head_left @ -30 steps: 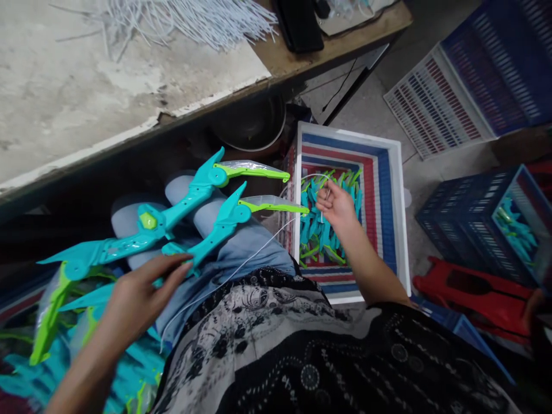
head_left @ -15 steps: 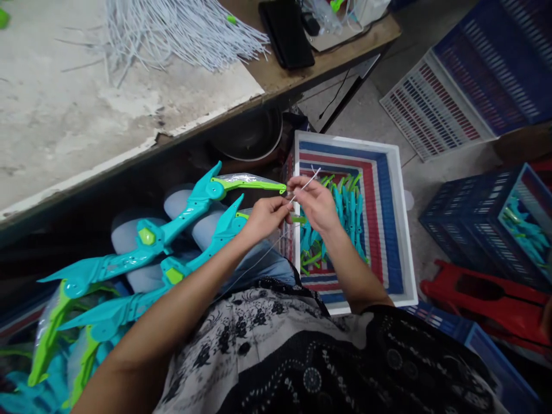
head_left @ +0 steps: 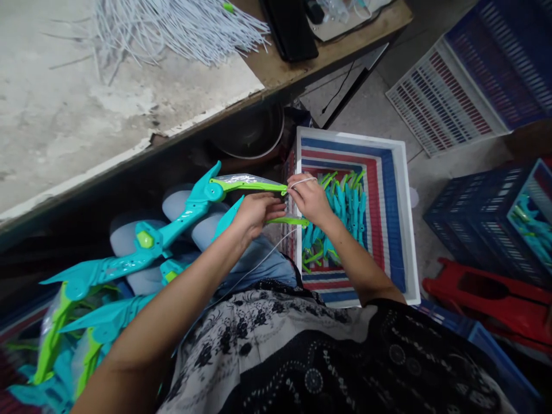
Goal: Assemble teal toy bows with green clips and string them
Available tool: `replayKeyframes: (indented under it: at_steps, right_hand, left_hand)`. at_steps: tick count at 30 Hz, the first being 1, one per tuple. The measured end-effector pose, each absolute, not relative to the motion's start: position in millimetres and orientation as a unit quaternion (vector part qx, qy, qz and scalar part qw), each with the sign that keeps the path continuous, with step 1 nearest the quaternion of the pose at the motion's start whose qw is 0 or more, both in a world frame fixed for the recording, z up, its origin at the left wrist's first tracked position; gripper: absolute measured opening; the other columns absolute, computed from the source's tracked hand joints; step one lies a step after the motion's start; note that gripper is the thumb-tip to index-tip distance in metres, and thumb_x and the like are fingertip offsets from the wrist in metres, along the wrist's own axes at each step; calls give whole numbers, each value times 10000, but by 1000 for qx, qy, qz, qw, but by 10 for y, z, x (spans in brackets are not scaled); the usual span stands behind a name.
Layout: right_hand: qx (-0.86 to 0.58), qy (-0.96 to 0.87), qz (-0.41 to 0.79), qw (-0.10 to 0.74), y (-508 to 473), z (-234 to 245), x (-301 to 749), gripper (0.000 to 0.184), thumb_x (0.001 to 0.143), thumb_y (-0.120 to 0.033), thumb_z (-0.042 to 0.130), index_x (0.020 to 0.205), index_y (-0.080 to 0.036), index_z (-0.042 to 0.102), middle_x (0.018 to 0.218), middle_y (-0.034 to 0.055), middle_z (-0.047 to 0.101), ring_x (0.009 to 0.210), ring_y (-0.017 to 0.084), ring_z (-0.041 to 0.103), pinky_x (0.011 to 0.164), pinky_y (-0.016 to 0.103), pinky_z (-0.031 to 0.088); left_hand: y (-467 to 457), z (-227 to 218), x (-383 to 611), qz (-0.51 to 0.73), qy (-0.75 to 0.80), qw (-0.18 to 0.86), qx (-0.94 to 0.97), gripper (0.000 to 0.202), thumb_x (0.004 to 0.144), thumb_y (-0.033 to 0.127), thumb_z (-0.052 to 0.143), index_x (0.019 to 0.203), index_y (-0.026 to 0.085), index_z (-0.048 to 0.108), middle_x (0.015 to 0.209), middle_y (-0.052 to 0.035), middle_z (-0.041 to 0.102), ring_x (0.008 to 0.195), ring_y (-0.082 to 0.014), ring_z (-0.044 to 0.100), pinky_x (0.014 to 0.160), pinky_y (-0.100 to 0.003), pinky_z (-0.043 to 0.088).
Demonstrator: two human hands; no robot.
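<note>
Two teal toy bows with green limb tips lie across my lap; the upper bow [head_left: 172,221] points right toward a crate. My left hand [head_left: 254,211] is closed on the green tip of the lower bow [head_left: 288,221]. My right hand [head_left: 308,198] is closed in a pinch on a thin white string [head_left: 259,267] at the green tip of the upper bow [head_left: 254,184]. The string trails down over my lap.
A white crate [head_left: 399,230] on the floor at right holds several teal and green bow parts. Blue crates [head_left: 487,218] and a red stool [head_left: 487,296] stand further right. A bundle of white strings [head_left: 172,26] lies on the worn table [head_left: 86,115]. More bows are piled lower left.
My left hand went from the lower bow's grip to its green tip. My right hand brought the string from over the crate to the upper bow's tip.
</note>
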State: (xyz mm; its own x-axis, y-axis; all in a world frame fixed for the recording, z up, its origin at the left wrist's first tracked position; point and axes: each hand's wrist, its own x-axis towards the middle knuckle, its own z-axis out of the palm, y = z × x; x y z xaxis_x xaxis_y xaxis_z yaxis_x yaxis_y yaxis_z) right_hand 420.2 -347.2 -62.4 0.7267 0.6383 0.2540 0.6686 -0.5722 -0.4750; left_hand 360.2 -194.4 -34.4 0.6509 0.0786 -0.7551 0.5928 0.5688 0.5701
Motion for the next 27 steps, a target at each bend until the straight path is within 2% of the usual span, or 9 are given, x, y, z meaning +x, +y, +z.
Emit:
replayKeyframes:
  at_steps: [6,8,11,16,21,24,27]
  right_hand:
    - [-886,-402,-19,230,-3447,-711,4231,258,952,-255,390,976,-176,635,1129,119,635,1071,232,553,954,394,447]
    - [-880,-405,0,246,-3442,-756,4238,239,942,-260,416,965,-185,642,1144,114,637,1090,228,554,956,393,453]
    - [-867,-381,26,320,-3450,-830,4259,213,927,-276,456,937,-188,650,1134,108,651,1077,214,578,950,383,464]
    - [-838,-328,83,427,-3470,-817,4329,140,852,-289,563,915,-193,644,1047,60,689,954,180,634,855,313,491]
    - [-849,-288,143,419,-3424,-712,4388,200,755,-328,653,879,-173,628,859,16,691,701,133,625,681,251,498]
    - [-859,-287,142,400,-3419,-687,4399,401,740,-302,663,1111,-169,589,905,21,695,652,121,623,673,254,508]
    - [-869,-297,133,372,-3454,-672,4423,634,764,-293,644,1352,-177,438,989,41,694,676,132,642,724,280,526]
  left_hand:
    - [-1955,-446,3704,-205,382,821,371,157,806,-45,456,807,46,584,737,-122,667,714,-186,697,712,-295,582]
    - [-1971,-493,3724,-212,373,829,358,202,807,-70,426,841,51,584,727,-110,668,682,-165,692,691,-273,580]
    - [-2010,-539,3739,-212,356,841,348,221,809,-79,439,854,84,581,676,-62,659,625,-128,674,650,-235,574]
    - [-2121,-575,3758,-199,374,815,395,161,822,-19,523,734,110,562,579,-16,624,537,-108,643,587,-207,554]
    - [-2235,-595,3738,-182,366,784,466,173,836,35,527,694,134,517,555,-10,631,487,-129,638,530,-237,548]
    - [-2078,-506,3610,-194,349,768,501,161,813,75,562,678,140,503,583,-28,653,492,-142,644,492,-235,536]
    - [-1584,-299,3288,-202,297,773,523,126,736,176,686,693,131,576,758,-90,716,637,-185,692,503,-233,542]
